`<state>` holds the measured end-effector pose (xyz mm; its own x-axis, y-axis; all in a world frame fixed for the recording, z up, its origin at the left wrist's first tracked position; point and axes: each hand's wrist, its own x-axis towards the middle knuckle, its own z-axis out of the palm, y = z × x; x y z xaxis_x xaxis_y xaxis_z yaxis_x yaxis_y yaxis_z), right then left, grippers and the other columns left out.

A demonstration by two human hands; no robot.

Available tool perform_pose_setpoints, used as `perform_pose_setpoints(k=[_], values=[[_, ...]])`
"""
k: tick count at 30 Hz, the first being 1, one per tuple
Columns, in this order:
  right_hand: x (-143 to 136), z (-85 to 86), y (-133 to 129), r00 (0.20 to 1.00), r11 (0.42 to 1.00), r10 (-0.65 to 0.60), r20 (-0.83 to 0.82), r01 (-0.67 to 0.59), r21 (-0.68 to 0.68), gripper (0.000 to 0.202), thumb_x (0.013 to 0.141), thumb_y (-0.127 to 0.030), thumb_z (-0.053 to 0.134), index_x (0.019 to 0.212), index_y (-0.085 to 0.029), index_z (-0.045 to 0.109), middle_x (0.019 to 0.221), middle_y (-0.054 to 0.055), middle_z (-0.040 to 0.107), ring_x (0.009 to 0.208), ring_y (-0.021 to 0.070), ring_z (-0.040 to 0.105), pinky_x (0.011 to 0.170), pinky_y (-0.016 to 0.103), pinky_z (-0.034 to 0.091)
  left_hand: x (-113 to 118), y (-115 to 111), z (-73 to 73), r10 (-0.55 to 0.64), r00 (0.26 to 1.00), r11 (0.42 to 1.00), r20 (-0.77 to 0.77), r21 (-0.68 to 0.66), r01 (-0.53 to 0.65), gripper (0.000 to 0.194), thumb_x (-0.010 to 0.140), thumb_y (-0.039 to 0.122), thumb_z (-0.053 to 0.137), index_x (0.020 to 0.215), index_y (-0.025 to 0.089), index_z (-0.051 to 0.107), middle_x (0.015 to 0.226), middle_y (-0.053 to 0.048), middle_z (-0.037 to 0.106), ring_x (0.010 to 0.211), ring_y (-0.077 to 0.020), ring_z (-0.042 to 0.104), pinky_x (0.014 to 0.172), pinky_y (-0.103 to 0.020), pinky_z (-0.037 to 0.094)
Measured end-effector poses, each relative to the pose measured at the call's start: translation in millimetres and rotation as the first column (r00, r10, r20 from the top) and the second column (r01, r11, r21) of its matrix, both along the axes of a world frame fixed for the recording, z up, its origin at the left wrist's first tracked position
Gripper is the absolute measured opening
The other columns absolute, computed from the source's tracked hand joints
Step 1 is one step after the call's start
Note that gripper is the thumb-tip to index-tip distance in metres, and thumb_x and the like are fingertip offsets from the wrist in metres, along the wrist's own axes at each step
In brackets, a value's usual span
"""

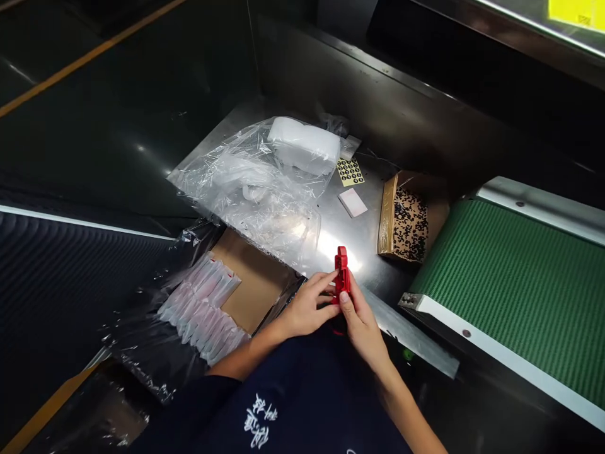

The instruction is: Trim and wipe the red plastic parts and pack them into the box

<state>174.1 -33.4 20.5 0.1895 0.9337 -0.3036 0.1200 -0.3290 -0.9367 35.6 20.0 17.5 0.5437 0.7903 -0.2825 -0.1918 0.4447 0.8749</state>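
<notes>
A red plastic part [341,280], long and narrow with a rounded upper end, stands upright between my two hands in front of my chest. My right hand [360,318] grips it from the right, thumb across its lower front. From the left, my left hand [309,306] touches it with bent fingertips, closed round its side. What the part belongs to cannot be made out. Beyond my hands lies the metal table [363,252]. On it are a small white block or stack of cards [352,203] and a yellow sheet of round black stickers [350,171].
Clear plastic bags [246,183] with a white foam bundle [305,142] cover the table's left. A cardboard box [386,217] holds small black pieces. At right runs a green conveyor belt [524,284]. Lower left, a plastic-lined carton [250,274] holds rows of wrapped packets [203,309].
</notes>
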Motion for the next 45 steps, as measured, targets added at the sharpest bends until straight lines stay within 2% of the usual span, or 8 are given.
perform_pose_setpoints(k=[4,8,11,20,28,34,41,45], values=[[-9,19.4,10,0.984,0.988,0.008,0.176,-0.035,0.151,0.042,0.095,-0.036,0.051,0.136,-0.027,0.054,0.134,0.01,0.055,0.126,0.0235,0.052,0.105,0.044,0.046,4,12,6.9,0.178,0.938,0.953,0.297,-0.291,-0.089,0.059,0.074,0.028,0.082,0.128,0.019,0.059,0.118,-0.011,0.06,0.106,-0.0219,0.059,0.095,-0.031,0.049],[-20,30.0,9,0.92,0.941,-0.084,0.382,-0.053,0.333,0.049,0.088,-0.028,0.063,0.136,-0.028,0.053,0.125,0.012,0.056,0.111,0.0244,0.058,0.091,0.042,0.055,16,15,18.7,0.349,0.884,0.878,0.312,-0.437,-0.192,0.058,0.077,0.039,0.08,0.125,0.015,0.058,0.097,-0.01,0.064,0.089,-0.022,0.063,0.079,-0.031,0.054],[-20,36.2,2,0.922,0.911,-0.101,0.373,-0.065,0.408,0.06,0.085,-0.025,0.067,0.141,-0.028,0.045,0.121,0.013,0.055,0.099,0.0231,0.062,0.079,0.039,0.058,23,17,23.4,0.408,0.854,0.831,0.321,-0.517,-0.203,0.046,0.089,0.043,0.065,0.123,0.013,0.058,0.086,-0.008,0.062,0.071,-0.0186,0.061,0.062,-0.028,0.053],[-9,50.4,-9,0.96,0.89,-0.131,0.249,0.003,0.455,0.063,0.083,-0.014,0.069,0.139,-0.029,0.045,0.121,0.012,0.052,0.095,0.0213,0.063,0.072,0.035,0.059,31,27,36.6,0.276,0.845,0.799,0.457,-0.598,0.062,0.033,0.099,0.035,0.046,0.117,0.013,0.061,0.088,-0.008,0.06,0.059,-0.0127,0.058,0.047,-0.02,0.047],[-8,57.4,-6,0.958,0.879,-0.153,0.244,0.019,0.477,0.059,0.082,-0.013,0.069,0.135,-0.028,0.048,0.121,0.013,0.052,0.092,0.0209,0.063,0.069,0.036,0.059,35,34,50.0,0.265,0.863,0.749,0.43,-0.656,0.097,0.034,0.098,0.037,0.046,0.116,0.012,0.061,0.089,-0.009,0.061,0.057,-0.0129,0.057,0.044,-0.02,0.045],[-5,59.1,0,0.963,0.88,-0.153,0.223,0.03,0.474,0.056,0.083,-0.012,0.068,0.133,-0.027,0.05,0.121,0.012,0.051,0.093,0.0205,0.064,0.069,0.034,0.059,37,38,50.3,0.268,0.864,0.73,0.426,-0.675,0.106,0.032,0.099,0.035,0.045,0.116,0.013,0.061,0.089,-0.008,0.061,0.058,-0.013,0.057,0.047,-0.022,0.048],[-3,58.9,4,0.967,0.89,-0.15,0.206,0.041,0.453,0.055,0.083,-0.011,0.068,0.132,-0.028,0.05,0.121,0.012,0.051,0.092,0.0196,0.063,0.069,0.034,0.058,38,42,47.8,0.268,0.872,0.731,0.41,-0.676,0.094,0.032,0.099,0.034,0.046,0.118,0.013,0.061,0.092,-0.009,0.062,0.06,-0.013,0.058,0.048,-0.021,0.049],[-3,58.9,3,0.965,0.89,-0.15,0.217,0.036,0.455,0.055,0.083,-0.011,0.068,0.132,-0.028,0.051,0.121,0.011,0.051,0.093,0.02,0.062,0.071,0.034,0.058,39,44,48.5,0.231,0.866,0.772,0.443,-0.625,0.113,0.033,0.098,0.036,0.049,0.118,0.014,0.061,0.092,-0.008,0.061,0.056,-0.0124,0.056,0.048,-0.022,0.049]])
